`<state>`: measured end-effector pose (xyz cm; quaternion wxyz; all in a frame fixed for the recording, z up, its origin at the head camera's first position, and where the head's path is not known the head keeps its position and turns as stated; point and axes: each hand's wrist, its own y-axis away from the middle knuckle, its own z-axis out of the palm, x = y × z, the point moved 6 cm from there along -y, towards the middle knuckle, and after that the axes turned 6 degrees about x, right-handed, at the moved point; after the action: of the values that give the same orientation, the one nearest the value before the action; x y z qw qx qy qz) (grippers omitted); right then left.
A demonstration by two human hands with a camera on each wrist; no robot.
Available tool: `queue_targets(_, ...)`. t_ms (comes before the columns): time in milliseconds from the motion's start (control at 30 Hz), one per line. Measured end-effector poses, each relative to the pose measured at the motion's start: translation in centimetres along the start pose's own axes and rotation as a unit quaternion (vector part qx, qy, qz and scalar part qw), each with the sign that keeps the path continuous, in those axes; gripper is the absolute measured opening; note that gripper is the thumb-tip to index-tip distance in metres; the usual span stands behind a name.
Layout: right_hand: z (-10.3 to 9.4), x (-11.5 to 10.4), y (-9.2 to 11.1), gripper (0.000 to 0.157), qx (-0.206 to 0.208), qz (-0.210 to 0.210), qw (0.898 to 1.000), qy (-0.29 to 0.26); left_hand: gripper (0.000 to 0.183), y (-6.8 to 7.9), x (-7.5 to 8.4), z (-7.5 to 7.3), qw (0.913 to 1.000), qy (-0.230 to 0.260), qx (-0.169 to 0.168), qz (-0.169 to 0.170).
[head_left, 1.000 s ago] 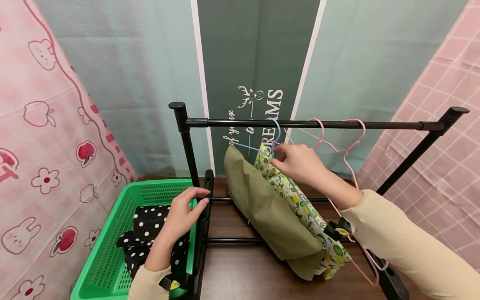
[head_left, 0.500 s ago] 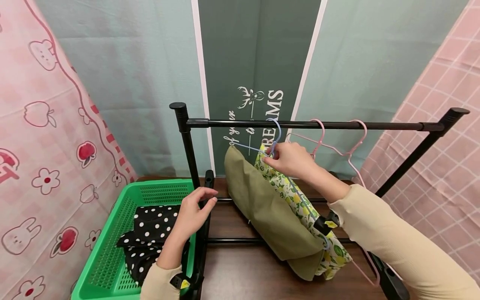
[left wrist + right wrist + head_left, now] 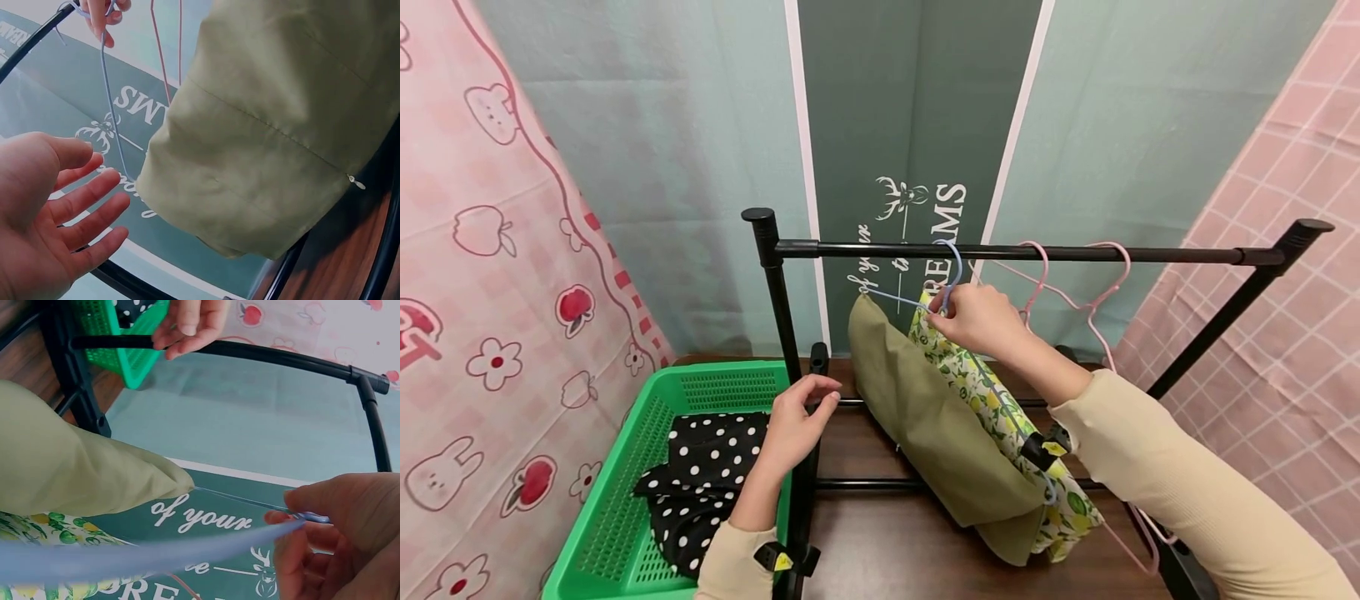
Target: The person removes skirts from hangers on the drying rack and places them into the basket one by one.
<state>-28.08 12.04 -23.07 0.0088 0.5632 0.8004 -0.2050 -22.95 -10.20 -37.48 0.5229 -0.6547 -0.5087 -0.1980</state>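
Grip at right [image 3: 981, 320], nearly closed, pinches blue hanger [image 3: 137, 556].

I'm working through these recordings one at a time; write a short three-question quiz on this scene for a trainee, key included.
1. Multiple choice: which hand pinches the blue hanger?
A) left
B) right
C) both
2. True or false: the black polka-dot cloth lies inside the green basket.
3. Count: how many pink hanger hooks sit over the black rail?

Key:
1. B, the right hand.
2. True.
3. Two.
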Motion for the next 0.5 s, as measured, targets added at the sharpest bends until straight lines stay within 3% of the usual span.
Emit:
queue_targets(233,-0.2,-0.3,0.0,0.019,0.008,-0.009,1.000,0.002,0.009,0.1,-0.5,0.4,0.9997,0.002,-0.001,-0.022)
queue_targets(500,-1.3,-1.1,-0.3,0.018,0.059,-0.025,0.998,-0.005,0.008,0.3,-0.9,0.8,0.9986,-0.008,0.005,-0.053)
